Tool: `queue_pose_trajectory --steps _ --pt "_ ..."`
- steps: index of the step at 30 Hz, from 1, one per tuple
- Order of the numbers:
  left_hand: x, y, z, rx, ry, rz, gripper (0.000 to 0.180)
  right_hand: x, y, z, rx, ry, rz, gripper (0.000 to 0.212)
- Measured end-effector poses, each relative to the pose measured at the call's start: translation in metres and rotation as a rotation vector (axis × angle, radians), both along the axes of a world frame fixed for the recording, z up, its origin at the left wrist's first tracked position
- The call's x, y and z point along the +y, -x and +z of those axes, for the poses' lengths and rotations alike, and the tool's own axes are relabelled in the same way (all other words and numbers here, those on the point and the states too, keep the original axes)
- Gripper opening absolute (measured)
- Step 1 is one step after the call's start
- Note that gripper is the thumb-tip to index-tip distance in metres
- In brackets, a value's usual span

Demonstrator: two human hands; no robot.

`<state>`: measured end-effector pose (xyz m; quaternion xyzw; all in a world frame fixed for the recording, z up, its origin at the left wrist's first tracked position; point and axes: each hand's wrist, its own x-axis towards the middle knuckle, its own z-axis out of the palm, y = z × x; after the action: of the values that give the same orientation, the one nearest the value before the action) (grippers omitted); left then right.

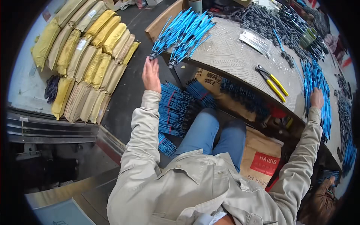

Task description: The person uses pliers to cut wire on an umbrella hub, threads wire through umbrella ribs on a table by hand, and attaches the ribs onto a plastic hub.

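Note:
My left hand [151, 75] is open, its fingers stretched out together, at the near dark ends of a pile of thin blue rods [183, 32]. This pile lies at the table's left edge, some dark tips sticking out over it. My right hand [317, 98] rests at another long heap of blue rods [315, 77] on the table's right side; its fingers are too hidden to tell their shape. Between the two hands, pliers with yellow handles [275, 85] lie on the patterned tabletop [225, 48].
Dark small parts [262, 18] heap up at the table's back, near a clear bag of thin pale pieces [257, 40]. Bundled blue rods [172, 108] stand beside my knees. Stacked yellow and tan sacks [84, 60] are at left. A brown paper sack [258, 150] leans under the table.

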<state>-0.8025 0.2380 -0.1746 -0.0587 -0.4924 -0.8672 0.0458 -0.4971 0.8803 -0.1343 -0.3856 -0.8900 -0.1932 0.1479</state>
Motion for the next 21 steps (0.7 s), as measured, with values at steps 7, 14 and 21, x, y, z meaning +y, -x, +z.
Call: queue_pose_trajectory --steps 7,14,21 --pt "0.014 -0.021 -0.025 0.244 0.478 0.062 0.044 0.007 0.015 -0.008 -0.033 0.06 -0.071 0.024" --pt "0.002 -0.066 -0.079 -0.235 0.383 -0.199 0.041 -0.043 0.044 0.015 -0.05 0.196 -0.09 0.025" --pt "0.064 -0.139 -0.101 -0.439 0.503 -0.505 0.027 -0.065 0.046 0.025 0.363 0.67 0.264 0.022"
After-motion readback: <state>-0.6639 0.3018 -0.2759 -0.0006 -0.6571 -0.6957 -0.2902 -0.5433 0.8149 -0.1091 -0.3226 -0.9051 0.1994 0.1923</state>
